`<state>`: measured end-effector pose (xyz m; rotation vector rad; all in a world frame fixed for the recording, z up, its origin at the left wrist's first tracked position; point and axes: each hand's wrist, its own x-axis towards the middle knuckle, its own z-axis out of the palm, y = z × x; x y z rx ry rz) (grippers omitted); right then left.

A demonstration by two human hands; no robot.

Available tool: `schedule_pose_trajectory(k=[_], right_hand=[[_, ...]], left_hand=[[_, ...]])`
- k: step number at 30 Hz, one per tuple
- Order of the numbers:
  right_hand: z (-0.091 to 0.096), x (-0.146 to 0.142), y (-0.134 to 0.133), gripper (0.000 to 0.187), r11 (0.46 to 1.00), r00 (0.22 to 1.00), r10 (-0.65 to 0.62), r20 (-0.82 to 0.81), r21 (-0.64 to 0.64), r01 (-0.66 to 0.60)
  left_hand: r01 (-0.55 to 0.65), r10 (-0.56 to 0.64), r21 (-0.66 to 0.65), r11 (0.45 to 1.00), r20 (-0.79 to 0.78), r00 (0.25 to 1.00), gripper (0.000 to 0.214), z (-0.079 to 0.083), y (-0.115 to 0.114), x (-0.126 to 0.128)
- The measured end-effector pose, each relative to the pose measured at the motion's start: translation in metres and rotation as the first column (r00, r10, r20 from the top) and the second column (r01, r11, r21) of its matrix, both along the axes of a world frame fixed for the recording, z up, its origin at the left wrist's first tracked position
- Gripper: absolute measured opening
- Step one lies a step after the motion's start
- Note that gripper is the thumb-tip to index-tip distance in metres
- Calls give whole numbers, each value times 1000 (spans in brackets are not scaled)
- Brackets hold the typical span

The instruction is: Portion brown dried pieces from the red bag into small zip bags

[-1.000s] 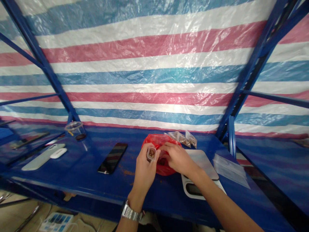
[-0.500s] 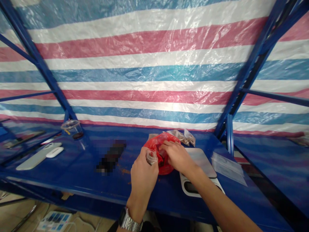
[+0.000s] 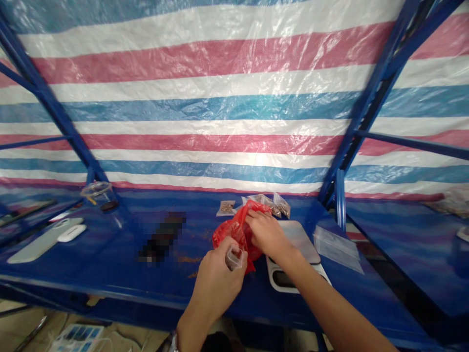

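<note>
My left hand [image 3: 219, 276] is closed around a small clear plastic bag [image 3: 234, 256], whose mouth gapes upward between thumb and fingers. Just beyond it, a crumpled red plastic bag [image 3: 230, 229] rests on the blue table [image 3: 146, 281]. The fingers of my right hand [image 3: 268, 235] are bent over the red bag's upper edge and pinch it; their tips are partly hidden. Under my right forearm is a white kitchen scale [image 3: 300, 239] with a metal plate. Several small clear bags of brown bits [image 3: 261, 201] lie behind the red bag.
Flat clear bags [image 3: 339, 248] lie right of the scale. Brown crumbs [image 3: 188, 259] are scattered left of my hands, near a dark pixelated object [image 3: 163, 237]. Farther left are a pale phone [image 3: 42, 243], a white case [image 3: 72, 233] and a clear cup [image 3: 100, 196]. Blue posts [image 3: 353, 132] frame the table.
My right hand has come up out of the red bag's opening to its edge, pulling the plastic upward. My left hand with the clear bag has shifted slightly nearer. The view has shifted a little.
</note>
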<state>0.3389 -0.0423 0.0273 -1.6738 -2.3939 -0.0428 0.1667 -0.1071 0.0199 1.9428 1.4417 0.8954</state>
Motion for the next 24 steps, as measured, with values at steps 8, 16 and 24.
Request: schedule_pose_trajectory(k=[8,16,24], right_hand=[[7,3,-5,46,1000,999,-3,-43,11,4],[13,6,-8,49,997,984,51,-168,-49,-60],[1,15,-5,53,983,936,165,-310,-25,-181]], left_hand=[[-297,271,71,952,248,930,22,3,13,-11],[-305,269,253,918,166,949,16,3,-9,13],[-194,199,70,979,-81,977,16,-7,-2,14]])
